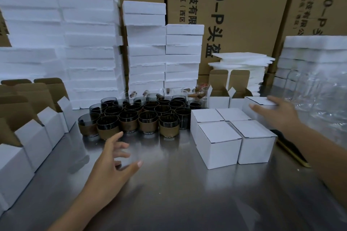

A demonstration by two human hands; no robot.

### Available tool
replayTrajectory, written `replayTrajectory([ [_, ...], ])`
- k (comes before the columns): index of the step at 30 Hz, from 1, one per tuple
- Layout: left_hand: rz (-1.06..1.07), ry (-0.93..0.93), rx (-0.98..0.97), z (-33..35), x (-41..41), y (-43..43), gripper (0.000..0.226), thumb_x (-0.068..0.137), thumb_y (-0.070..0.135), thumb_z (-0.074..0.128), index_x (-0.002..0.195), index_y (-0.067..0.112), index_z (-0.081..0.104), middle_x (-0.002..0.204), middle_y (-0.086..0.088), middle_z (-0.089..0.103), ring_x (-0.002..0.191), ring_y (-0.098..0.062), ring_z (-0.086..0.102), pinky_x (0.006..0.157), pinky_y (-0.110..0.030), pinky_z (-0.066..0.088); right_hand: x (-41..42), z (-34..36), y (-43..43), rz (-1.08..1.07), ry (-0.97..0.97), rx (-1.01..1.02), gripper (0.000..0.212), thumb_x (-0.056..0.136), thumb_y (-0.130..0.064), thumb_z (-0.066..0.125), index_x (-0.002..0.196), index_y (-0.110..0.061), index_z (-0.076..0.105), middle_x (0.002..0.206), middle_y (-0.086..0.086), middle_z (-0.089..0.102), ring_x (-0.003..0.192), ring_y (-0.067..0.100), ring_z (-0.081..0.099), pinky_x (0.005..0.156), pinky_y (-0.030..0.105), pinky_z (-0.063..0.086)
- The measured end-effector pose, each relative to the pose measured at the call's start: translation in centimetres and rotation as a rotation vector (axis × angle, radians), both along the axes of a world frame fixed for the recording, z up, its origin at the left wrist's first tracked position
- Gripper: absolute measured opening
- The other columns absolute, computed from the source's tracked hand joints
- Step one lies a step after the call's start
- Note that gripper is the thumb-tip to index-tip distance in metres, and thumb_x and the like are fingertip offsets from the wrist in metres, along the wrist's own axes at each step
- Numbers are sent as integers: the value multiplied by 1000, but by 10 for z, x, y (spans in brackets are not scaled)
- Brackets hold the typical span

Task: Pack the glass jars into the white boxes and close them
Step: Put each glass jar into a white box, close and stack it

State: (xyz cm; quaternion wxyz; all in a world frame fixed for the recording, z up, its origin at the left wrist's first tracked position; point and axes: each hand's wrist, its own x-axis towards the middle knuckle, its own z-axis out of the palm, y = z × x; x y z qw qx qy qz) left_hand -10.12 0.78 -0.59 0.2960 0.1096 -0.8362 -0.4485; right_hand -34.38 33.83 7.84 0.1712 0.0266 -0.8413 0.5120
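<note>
Several dark glass jars (131, 116) with brown sleeves stand clustered at the middle of the steel table (169, 184). Right of them sit several closed white boxes (219, 142) in a block. My right hand (276, 112) rests with straight fingers on a closed white box (261, 102) behind that block. Over the table in front of the jars hovers my left hand (114, 161), fingers spread, holding nothing. Open white boxes (32, 133) with raised brown flaps line the left side, and two more open boxes (228, 93) stand behind the closed ones.
Tall stacks of white foam blocks (78, 43) fill the back left and centre. Thin foam sheets (242, 62) are piled at the back right. Clear plastic wrap (323, 99) lies at the right, with large cardboard cartons (244, 5) behind.
</note>
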Motion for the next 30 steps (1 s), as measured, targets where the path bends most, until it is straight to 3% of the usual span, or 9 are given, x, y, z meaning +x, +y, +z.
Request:
replayTrajectory([
  [8, -12, -1, 2, 0, 0, 0, 74, 73, 22, 77, 130, 38, 33, 109, 11, 56, 93, 6, 57, 79, -22, 43, -9, -12, -1, 103, -133, 65, 78, 76, -54, 69, 139, -14, 47, 149, 10, 37, 132, 28, 40, 101, 30, 32],
  [15, -11, 6, 44, 0, 1, 2, 71, 65, 34, 74, 125, 42, 37, 106, 13, 58, 92, 2, 59, 80, -22, 44, -13, -3, -2, 134, -175, 118, 58, 83, -56, 60, 123, -15, 61, 142, 12, 46, 129, 29, 43, 103, 38, 33],
  [20, -1, 4, 56, -3, 0, 0, 66, 70, 20, 78, 118, 46, 41, 104, 17, 59, 90, 1, 60, 80, -27, 45, -26, 23, -21, 53, 7, 221, 39, 88, -35, 64, 114, -7, 64, 124, 16, 58, 106, 31, 58, 89, 34, 43],
  [24, 9, -8, 67, -6, -3, -4, 70, 67, 9, 81, 115, 45, 45, 102, 8, 61, 82, 1, 62, 79, -26, 45, -36, 36, -62, 159, 162, 402, 31, 89, -23, 64, 115, -8, 64, 117, 9, 63, 108, 27, 58, 88, 34, 44],
  [30, -10, -46, 129, -13, -8, -11, 69, 60, 7, 85, 111, 40, 53, 102, 6, 63, 76, 0, 65, 77, -25, 42, -60, 25, -109, 238, 61, 677, 29, 92, -20, 54, 118, -10, 61, 119, 11, 62, 107, 28, 57, 93, 43, 48],
])
